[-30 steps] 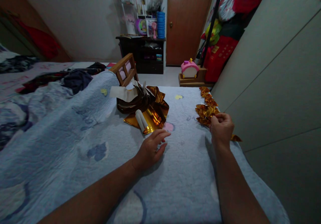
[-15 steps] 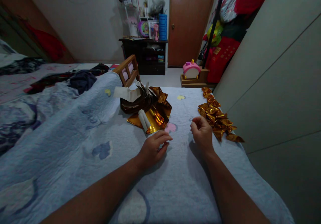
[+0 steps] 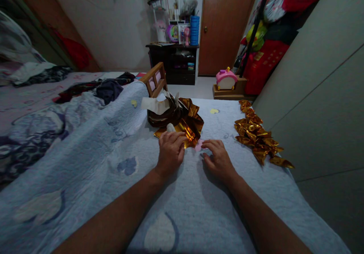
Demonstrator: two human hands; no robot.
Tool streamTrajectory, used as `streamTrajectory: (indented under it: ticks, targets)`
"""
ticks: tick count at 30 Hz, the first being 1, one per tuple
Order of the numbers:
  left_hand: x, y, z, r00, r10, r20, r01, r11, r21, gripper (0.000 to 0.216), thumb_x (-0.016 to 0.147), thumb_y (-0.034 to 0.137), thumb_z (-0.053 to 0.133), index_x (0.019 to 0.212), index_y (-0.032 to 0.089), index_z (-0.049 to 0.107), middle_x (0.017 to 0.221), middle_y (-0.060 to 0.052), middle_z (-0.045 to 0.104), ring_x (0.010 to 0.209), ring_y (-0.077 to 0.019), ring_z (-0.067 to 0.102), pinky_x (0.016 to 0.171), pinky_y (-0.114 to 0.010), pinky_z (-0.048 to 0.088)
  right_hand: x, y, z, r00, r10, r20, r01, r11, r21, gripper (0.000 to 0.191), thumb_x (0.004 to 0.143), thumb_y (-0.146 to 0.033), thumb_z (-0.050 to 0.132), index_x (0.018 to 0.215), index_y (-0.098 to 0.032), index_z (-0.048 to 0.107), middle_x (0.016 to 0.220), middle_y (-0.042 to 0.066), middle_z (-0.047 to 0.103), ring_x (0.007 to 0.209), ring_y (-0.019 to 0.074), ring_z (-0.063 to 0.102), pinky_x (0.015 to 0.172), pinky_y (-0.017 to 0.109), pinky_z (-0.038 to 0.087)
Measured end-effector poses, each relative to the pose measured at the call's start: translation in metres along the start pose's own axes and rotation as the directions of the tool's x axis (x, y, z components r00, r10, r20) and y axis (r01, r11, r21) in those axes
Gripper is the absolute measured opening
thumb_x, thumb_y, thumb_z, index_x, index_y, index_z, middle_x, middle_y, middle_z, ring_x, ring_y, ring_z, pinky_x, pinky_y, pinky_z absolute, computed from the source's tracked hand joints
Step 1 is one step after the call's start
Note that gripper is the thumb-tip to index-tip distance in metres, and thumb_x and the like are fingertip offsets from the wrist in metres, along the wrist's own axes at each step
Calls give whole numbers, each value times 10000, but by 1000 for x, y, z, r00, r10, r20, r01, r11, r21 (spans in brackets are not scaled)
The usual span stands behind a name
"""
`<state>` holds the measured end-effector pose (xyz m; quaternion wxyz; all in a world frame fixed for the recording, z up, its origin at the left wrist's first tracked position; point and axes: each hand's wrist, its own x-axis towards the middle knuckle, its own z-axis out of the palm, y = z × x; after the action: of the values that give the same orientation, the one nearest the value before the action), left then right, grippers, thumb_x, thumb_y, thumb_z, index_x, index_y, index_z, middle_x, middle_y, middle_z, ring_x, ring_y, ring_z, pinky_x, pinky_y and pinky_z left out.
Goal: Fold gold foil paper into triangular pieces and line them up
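Note:
A stack of foil paper sheets (image 3: 160, 117), curled and dark with pale edges, lies in front of me on the bed. Gold sheets (image 3: 186, 129) spread out at its near right side, beside a small white roll-like thing (image 3: 170, 127). My left hand (image 3: 170, 149) is over the near edge of the gold sheet with its fingers stretched out; whether it touches the sheet I cannot tell. Thumb and fingers apart, my right hand (image 3: 217, 156) hovers just right of the sheets, with nothing visible in it. Folded gold foil pieces (image 3: 254, 130) form a row farther right.
A light blue quilt (image 3: 182, 212) covers the bed. A wooden rail (image 3: 153, 80) rises behind the stack, and a pale cabinet wall (image 3: 321, 106) runs along the right. Rumpled clothes (image 3: 109, 90) lie at left. Beyond the bed's end is a pink toy (image 3: 226, 79).
My left hand has moved forward onto the near edge of the gold sheet. My right hand has come left, away from the folded pieces, and its fingers have opened. The view has shifted slightly left.

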<state>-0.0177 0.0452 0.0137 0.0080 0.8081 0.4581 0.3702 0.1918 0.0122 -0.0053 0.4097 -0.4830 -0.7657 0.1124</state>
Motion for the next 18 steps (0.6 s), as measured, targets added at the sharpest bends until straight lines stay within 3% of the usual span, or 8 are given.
streamTrajectory:
  ticks: [4, 6, 11, 14, 18]
  targets:
    - [7, -14, 0, 994, -11, 113, 0, 995, 96, 238, 890, 102, 567, 1016, 238, 717, 1152, -47, 755, 1302, -307, 547, 1195, -639, 132, -2, 5, -1, 1000, 18, 17, -18, 1000, -1, 246, 826, -72, 571, 1022, -193, 657, 1112, 121, 695, 1054, 293, 578, 931, 475, 464]
    - [9, -16, -2, 991, -2, 133, -16, 991, 135, 202, 887, 116, 567, 966, 230, 714, 1069, -48, 766, 1260, -301, 580, 1199, -637, 105, -3, 7, -1, 1000, 20, 17, -20, 1000, 0, 243, 827, -75, 571, 1020, -198, 653, 1097, 118, 687, 1054, 293, 578, 937, 477, 464]
    - [11, -15, -6, 976, -51, 211, -6, 966, 260, 133, 901, 221, 591, 949, 200, 713, 992, -74, 738, 1004, -276, 659, 1158, -589, 211, -5, 8, -1, 999, 34, 41, -34, 999, 0, 209, 851, -99, 566, 1021, -196, 641, 1067, 120, 677, 1027, 290, 581, 921, 468, 474]
    - [12, -15, -6, 952, -124, 279, 32, 949, 314, 146, 902, 291, 623, 968, 189, 705, 1073, -104, 710, 1015, -299, 642, 1086, -559, 294, -5, 7, 0, 998, 43, 54, -44, 999, 8, 198, 858, -105, 559, 1018, -193, 635, 1045, 117, 673, 1013, 284, 581, 912, 459, 481]
    - [11, -18, -3, 926, -181, 331, 53, 931, 362, 368, 898, 414, 658, 1154, 150, 661, 1181, -151, 666, 1094, -347, 603, 989, -512, 362, -5, 8, 0, 996, 61, 71, -63, 998, 20, 204, 856, -100, 555, 1019, -196, 632, 1031, 107, 666, 1009, 275, 586, 881, 433, 492]
